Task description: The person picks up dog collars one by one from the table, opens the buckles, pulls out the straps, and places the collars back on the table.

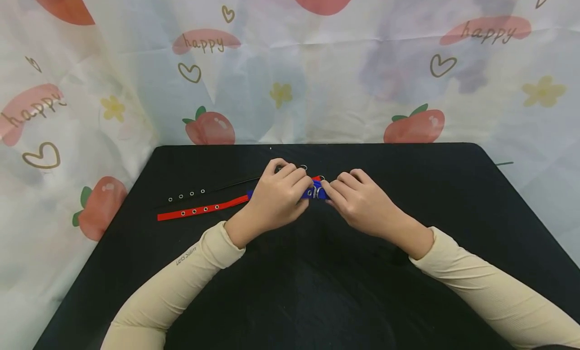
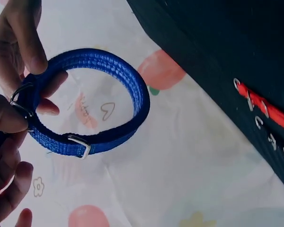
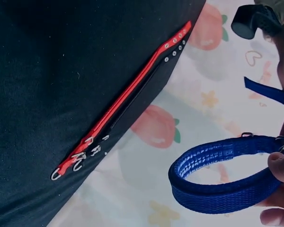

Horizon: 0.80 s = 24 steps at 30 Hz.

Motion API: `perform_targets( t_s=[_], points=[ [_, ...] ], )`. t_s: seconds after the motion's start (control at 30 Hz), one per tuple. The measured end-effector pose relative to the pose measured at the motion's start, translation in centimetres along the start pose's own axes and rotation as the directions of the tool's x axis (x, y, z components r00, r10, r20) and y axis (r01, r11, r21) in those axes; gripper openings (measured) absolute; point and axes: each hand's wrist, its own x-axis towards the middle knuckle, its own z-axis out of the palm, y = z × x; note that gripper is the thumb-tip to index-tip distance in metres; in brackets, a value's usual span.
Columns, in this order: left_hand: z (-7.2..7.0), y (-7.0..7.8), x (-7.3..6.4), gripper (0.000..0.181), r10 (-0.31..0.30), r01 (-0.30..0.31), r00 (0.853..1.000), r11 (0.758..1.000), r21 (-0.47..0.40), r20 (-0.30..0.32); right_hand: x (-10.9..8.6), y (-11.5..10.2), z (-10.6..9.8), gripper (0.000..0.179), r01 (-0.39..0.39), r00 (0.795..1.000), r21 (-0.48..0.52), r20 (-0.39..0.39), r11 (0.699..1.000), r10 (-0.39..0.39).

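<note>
A blue webbing collar (image 1: pixel 320 190) is held up between both hands, closed into a loop in the left wrist view. My left hand (image 1: pixel 278 196) grips its buckle side, and the strap's loose blue end (image 3: pixel 262 90), with a metal eyelet, sticks out beyond that hand. Curled fingers of my right hand (image 1: pixel 360 201) pinch the loop close to the buckle. In the left wrist view, fingers press about a metal ring, and a metal slider (image 2: pixel 80 145) sits on the band. How the buckle's pin sits is hidden by the fingers.
A red collar (image 3: pixel 128 92) lies stretched out on the black table (image 1: pixel 294 289), its eyelet end towards the left. Alongside it lies a thin black collar (image 3: pixel 166 59) with metal eyelets and rings. A patterned curtain (image 1: pixel 317 78) hangs behind the table.
</note>
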Motion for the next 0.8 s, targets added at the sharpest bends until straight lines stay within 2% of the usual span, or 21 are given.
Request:
perform_targets(
  t_s=[0.1,0.2,0.33,0.4,0.57,0.67,0.8],
  points=[
    [-0.02,-0.02,0.12,0.008,0.008,-0.008,1.000,0.998,0.061,-0.006,0.12,0.03,-0.04,0.040,0.002,1.000,-0.028,-0.008,1.000,-0.002],
    [-0.01,-0.10,0.19,0.008,-0.014,0.013,1.000,0.997,0.070,0.005,0.11,0.16,-0.08,0.032,-0.002,1.000,-0.012,-0.024,1.000,0.002],
    [-0.03,-0.22,0.19,0.007,-0.034,0.032,0.999,0.999,0.027,0.043,-0.05,0.35,-0.23,0.031,-0.015,0.999,0.008,-0.040,1.000,0.015],
    [-0.07,-0.14,0.18,0.008,-0.044,0.043,0.997,0.999,0.006,0.068,-0.06,0.39,-0.35,0.037,-0.022,0.999,-0.003,-0.040,1.000,0.022],
    [0.03,0.30,0.18,0.027,-0.101,0.105,0.986,0.994,-0.021,0.134,-0.12,0.51,-0.50,0.043,-0.050,0.996,0.023,-0.070,0.998,0.052],
    [0.11,0.50,0.17,0.035,-0.126,0.129,0.984,0.992,-0.013,0.126,-0.22,0.61,-0.54,0.044,-0.065,0.994,0.058,-0.085,0.996,0.070],
    [0.14,0.60,0.26,0.029,-0.084,0.083,0.994,0.997,0.007,0.067,-0.10,0.65,-0.55,0.046,-0.073,0.993,0.078,-0.086,0.994,0.080]
  ],
)
